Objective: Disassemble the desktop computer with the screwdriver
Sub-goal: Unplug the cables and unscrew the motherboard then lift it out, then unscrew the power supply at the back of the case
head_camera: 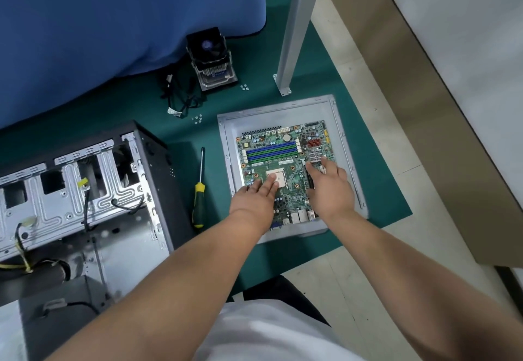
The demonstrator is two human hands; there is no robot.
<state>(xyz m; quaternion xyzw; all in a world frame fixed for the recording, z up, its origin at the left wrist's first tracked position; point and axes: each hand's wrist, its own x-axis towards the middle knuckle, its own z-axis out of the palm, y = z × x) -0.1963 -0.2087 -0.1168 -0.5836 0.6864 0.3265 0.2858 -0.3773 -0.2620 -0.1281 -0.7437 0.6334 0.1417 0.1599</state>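
1. The motherboard lies flat inside a grey side panel on the green mat.
2. The left hand rests on the board with fingers straight and spread, its fingertips at the CPU socket.
3. The right hand also lies flat on the board, fingers extended, beside the small finned heatsink.
4. The screwdriver, with a green and yellow handle, lies on the mat between the panel and the opened computer case; neither hand touches it.
5. Farther back sit a CPU cooler fan, loose black cables and two small clusters of screws.
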